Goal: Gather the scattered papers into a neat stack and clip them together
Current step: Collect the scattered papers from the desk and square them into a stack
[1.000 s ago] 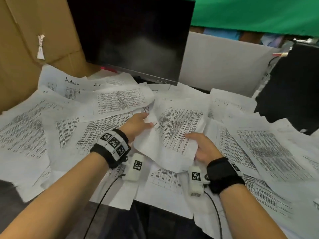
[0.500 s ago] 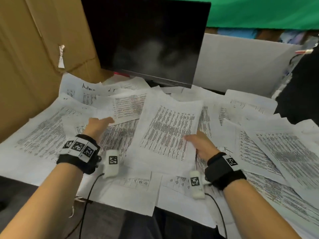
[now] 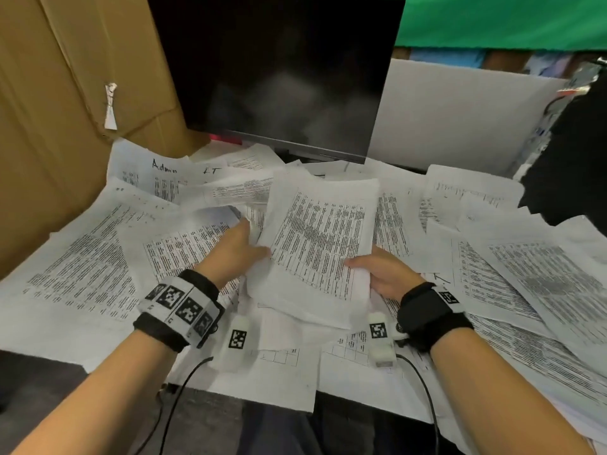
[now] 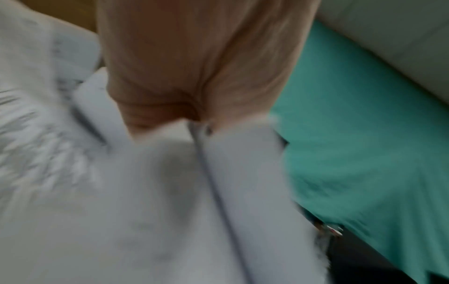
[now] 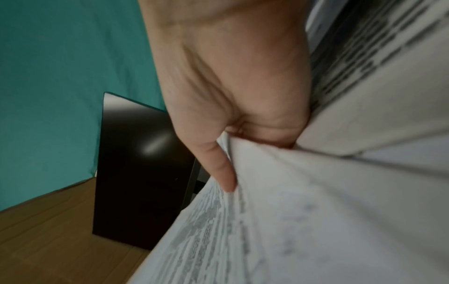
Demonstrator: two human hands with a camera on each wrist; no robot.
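Above the littered desk [image 3: 49, 339] I hold a small stack [image 3: 320, 244], right hand [image 3: 382, 274] pinching its edge, left hand [image 3: 235, 252] gripping the other; loose, uneven sheets could slide out.

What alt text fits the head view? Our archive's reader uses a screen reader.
Both hands, left hand and right hand, hold a small stack of printed papers above a desk strewn with more sheets, before a dark monitor.
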